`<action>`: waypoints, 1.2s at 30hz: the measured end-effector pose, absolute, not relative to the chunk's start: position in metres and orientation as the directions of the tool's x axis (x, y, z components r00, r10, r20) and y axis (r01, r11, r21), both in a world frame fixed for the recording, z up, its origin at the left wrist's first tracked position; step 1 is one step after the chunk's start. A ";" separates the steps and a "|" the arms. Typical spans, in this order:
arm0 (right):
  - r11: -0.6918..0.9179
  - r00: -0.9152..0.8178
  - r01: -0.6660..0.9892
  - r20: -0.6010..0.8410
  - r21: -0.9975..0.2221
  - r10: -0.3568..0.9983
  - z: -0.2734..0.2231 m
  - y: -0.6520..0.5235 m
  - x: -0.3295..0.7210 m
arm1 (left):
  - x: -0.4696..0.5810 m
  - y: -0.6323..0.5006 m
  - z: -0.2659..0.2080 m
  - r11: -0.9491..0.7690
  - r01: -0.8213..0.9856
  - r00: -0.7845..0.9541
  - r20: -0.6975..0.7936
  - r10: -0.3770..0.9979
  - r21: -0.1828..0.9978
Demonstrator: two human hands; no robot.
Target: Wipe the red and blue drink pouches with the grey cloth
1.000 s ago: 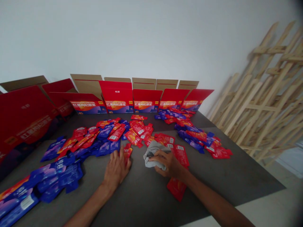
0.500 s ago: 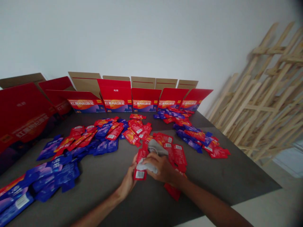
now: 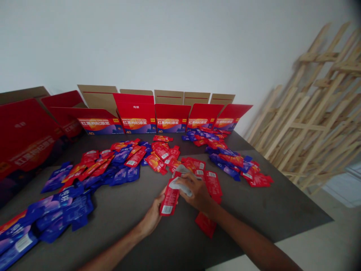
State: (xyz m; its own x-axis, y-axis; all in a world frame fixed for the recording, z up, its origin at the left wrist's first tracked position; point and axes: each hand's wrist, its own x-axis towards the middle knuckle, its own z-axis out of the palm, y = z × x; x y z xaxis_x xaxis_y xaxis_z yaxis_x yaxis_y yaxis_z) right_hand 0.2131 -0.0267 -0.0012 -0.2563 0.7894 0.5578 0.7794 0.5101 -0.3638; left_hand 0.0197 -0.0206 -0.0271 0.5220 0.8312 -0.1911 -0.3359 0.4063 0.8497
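A red pouch [image 3: 169,198] with a white barcode label at its lower end is gripped by my left hand [image 3: 155,211], tilted above the table. My right hand [image 3: 197,194] is closed around a pale grey cloth [image 3: 183,185], which touches the upper part of that pouch. Several more red pouches [image 3: 213,185] lie on the table beyond and beside my right hand. Farther back is a loose group of red pouches [image 3: 163,153].
Open red cartons [image 3: 172,120] line the wall, with a larger carton [image 3: 26,139] at left. Mixed piles of blue and red pouches [image 3: 125,175] cover the left side of the dark table [image 3: 270,214]; others [image 3: 237,163] lie at right. Wooden easels [image 3: 304,120] lean beyond the right edge.
My right hand has slid the cloth up and to the right along the pouch, uncovering more of its printed face. My left hand keeps its hold, with the pouch slightly more tilted.
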 end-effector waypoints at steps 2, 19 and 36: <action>0.546 -0.320 0.759 0.528 -0.354 0.787 -0.001 -0.029 0.212 | 0.019 -0.019 -0.028 0.393 -0.342 0.520 -0.176 0.836 0.854; 0.603 -0.396 0.726 0.515 -0.331 0.760 -0.003 -0.032 0.206 | 0.021 -0.018 -0.026 0.409 -0.370 0.466 -0.214 0.858 0.834; 0.532 -0.236 0.729 0.571 -0.430 0.786 -0.001 -0.026 0.213 | 0.017 -0.017 -0.034 0.377 -0.285 0.514 -0.191 0.836 0.881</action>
State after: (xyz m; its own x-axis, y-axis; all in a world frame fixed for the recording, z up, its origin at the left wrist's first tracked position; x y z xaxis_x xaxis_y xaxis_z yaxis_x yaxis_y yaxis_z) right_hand 0.2126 -0.0264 -0.0009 -0.2365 0.7862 0.5710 0.7291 0.5320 -0.4305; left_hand 0.0173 -0.0170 -0.0342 0.5143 0.8360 -0.1915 -0.2845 0.3769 0.8815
